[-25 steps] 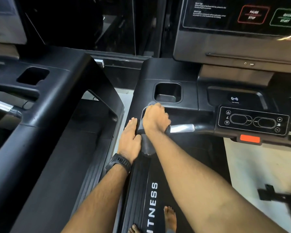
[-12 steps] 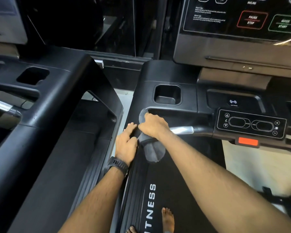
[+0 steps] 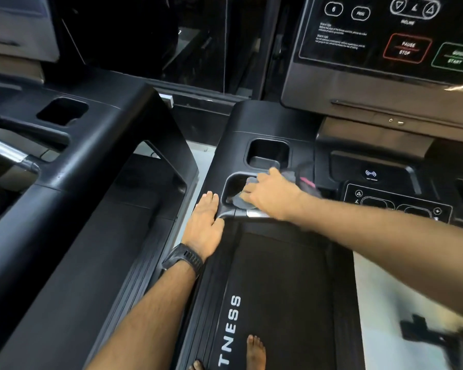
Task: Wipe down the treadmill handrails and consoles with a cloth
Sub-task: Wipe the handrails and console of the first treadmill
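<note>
The right hand [image 3: 270, 193] holds a crumpled grey cloth [image 3: 238, 201]. Its fingers bend down over the cloth and press it into the open gap at the left end of the black plastic treadmill tray [image 3: 251, 121]. The hand and cloth look blurry. A bit of cloth sticks out behind the hand, and it has a small pink spot.

The gap sits just in front of the square black cup hole [image 3: 267, 153]. The shiny silver grip bar [image 3: 257, 213] lies just under the right wrist.

The left hand [image 3: 205, 222] lies flat on the black handrail [image 3: 209, 276] at the tray's left edge. Its fingers are straight and close together, and it holds nothing. A black wrist watch [image 3: 183, 259] is on that arm.

At the right end of the tray is a small black button panel [image 3: 396, 204]. Above it stands the big dark console screen [image 3: 358, 68] with a red stop button [image 3: 406, 49] and a green start button [image 3: 455, 57].

A bare foot [image 3: 255, 351] stands on the black running belt [image 3: 286, 289]. Another black treadmill [image 3: 91, 156] stands to the left.
</note>
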`<action>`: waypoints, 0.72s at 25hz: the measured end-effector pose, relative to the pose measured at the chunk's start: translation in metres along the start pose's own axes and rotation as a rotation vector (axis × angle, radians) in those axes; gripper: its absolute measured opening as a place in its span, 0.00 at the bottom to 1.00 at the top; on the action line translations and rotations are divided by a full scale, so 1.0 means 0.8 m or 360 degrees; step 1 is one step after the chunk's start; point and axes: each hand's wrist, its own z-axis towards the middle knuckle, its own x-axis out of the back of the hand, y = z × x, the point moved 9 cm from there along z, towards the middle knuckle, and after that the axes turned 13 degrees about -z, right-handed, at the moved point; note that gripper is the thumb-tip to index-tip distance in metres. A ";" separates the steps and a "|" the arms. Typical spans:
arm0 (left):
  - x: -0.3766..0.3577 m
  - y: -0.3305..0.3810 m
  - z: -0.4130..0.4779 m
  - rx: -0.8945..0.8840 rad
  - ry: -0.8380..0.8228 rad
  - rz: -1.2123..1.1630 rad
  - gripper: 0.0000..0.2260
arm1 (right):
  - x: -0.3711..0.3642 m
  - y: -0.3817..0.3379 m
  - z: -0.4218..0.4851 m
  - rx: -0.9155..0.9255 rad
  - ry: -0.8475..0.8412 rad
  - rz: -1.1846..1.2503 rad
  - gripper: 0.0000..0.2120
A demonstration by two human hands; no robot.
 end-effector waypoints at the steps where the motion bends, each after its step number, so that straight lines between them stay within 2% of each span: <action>1: 0.000 -0.001 0.001 -0.0009 0.0008 0.0019 0.27 | 0.000 0.008 -0.002 0.0162 0.0137 -0.0222 0.17; 4: 0.002 0.000 0.003 -0.0033 0.0036 0.0064 0.27 | -0.009 0.015 0.004 0.0591 0.0505 -0.0742 0.23; 6: 0.002 0.002 0.003 -0.0055 0.0042 0.0095 0.28 | -0.021 -0.003 0.016 0.0814 0.0581 -0.0977 0.23; 9: 0.005 0.003 0.004 -0.0072 0.0070 0.0105 0.28 | -0.036 -0.008 0.040 0.0796 0.0333 -0.1014 0.28; 12: 0.004 0.002 0.002 -0.0070 0.0071 0.0076 0.28 | -0.053 0.014 0.032 0.0713 0.0142 -0.0861 0.26; 15: 0.005 0.004 0.002 -0.0074 0.0066 0.0122 0.28 | -0.093 0.018 -0.010 0.0765 0.0076 -0.0942 0.23; 18: 0.003 0.006 0.004 -0.0075 0.0059 0.0209 0.29 | -0.085 0.011 0.000 0.0709 0.0028 -0.0928 0.28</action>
